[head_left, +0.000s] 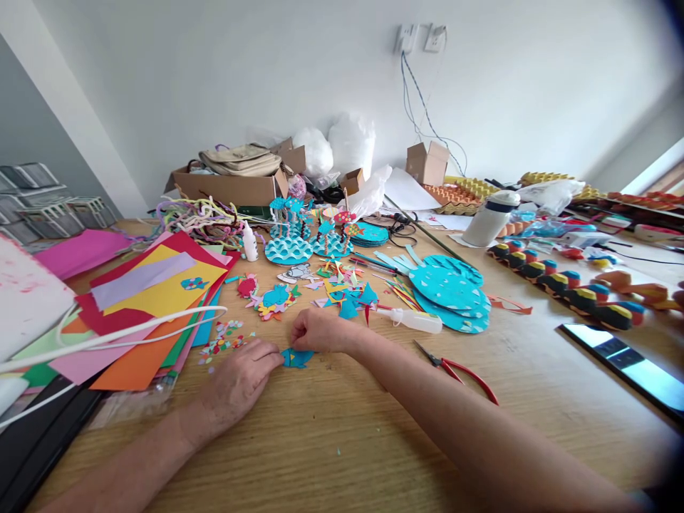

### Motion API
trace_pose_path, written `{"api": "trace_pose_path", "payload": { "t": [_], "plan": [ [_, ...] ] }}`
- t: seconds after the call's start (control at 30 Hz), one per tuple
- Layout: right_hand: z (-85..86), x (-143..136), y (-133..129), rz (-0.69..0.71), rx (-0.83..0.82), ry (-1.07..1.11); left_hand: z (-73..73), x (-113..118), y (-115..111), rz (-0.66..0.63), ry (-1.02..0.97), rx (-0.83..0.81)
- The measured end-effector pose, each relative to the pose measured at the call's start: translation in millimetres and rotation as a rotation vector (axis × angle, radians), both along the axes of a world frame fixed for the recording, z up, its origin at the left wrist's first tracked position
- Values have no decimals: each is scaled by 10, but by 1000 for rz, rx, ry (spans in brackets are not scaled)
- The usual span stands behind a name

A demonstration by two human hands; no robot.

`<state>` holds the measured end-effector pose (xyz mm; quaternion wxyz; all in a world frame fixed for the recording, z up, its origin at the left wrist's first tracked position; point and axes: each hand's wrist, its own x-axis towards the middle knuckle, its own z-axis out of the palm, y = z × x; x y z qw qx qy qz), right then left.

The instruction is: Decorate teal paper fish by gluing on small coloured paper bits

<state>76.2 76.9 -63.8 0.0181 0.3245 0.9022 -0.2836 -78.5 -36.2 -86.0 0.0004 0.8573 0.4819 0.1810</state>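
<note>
A small blue paper fish [297, 358] lies on the wooden table between my hands. My left hand [243, 376] rests on the table, fingertips at the left end of the fish, fingers together. Over the top edge of the fish is my right hand [315, 330], its fingers pinched; anything between them is too small to make out. Just beyond lie small coloured paper dots [223, 338], several stacked paper fish [276, 299] and blue paper scraps [350, 303].
Coloured paper sheets [144, 313] and a white cable are at the left. To the right lie a glue bottle [420, 320], red-handled pliers [462, 372], blue discs [452, 285] and a phone [625, 360]. Blue fish stands [289, 249] stand farther back.
</note>
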Motion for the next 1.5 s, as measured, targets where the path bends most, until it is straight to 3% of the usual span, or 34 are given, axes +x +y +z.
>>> {"api": "trace_pose_path", "payload": {
  "t": [0.43, 0.93, 1.5],
  "plan": [
    [62, -7, -48, -1, 41, -66, -4, 11, -1, -15, 53, 78],
    [97, -12, -89, -15, 66, -83, -36, 3, 14, -17, 28, 59],
    [106, -16, -118, -51, 83, -79, 22, 35, -14, -9, 47, 44]
  ]
}}
